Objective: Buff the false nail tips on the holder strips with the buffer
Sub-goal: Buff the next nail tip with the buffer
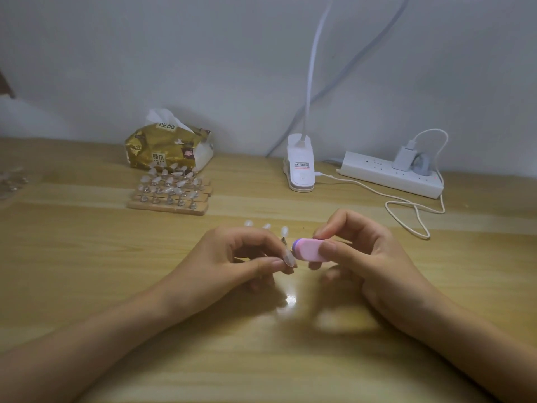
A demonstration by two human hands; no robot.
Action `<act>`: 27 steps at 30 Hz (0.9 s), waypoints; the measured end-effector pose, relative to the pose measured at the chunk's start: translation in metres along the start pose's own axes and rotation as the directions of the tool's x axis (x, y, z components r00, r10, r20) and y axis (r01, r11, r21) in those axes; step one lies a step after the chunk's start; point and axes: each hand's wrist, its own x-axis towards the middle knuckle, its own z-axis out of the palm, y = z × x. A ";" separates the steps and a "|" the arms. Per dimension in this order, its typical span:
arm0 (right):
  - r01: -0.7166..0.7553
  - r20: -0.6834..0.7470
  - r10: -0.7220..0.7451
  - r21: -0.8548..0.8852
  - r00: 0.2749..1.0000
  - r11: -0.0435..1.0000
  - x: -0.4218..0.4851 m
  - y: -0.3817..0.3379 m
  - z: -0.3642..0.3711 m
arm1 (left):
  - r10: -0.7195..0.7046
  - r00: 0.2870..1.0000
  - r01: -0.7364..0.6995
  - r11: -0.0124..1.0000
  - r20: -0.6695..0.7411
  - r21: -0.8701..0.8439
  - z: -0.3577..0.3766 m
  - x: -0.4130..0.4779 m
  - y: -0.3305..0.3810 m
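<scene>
My right hand point(360, 257) grips a small pink buffer block point(309, 250) with a purple end, between thumb and fingers. The buffer's end touches a false nail tip point(289, 258) that my left hand point(232, 260) pinches on its holder. The holder strip is mostly hidden behind my left fingers; three clear nail tips point(266, 226) on it stick up above them. Farther back on the left, several wooden holder strips point(170, 196) lie side by side, each carrying clear nail tips on metal stands.
A gold tissue pack point(167, 148) sits behind the strips. A white clip lamp base point(300, 167) stands at centre back, a white power strip point(390, 174) with a charger at the right, and a looped white cable point(406, 212) lies on the wooden table point(87, 257).
</scene>
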 end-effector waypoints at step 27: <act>-0.052 0.075 0.053 -0.017 0.996 0.998 -0.005 -0.001 0.013 | 0.057 0.997 -0.056 0.998 0.048 -0.020 0.002 -0.001 0.000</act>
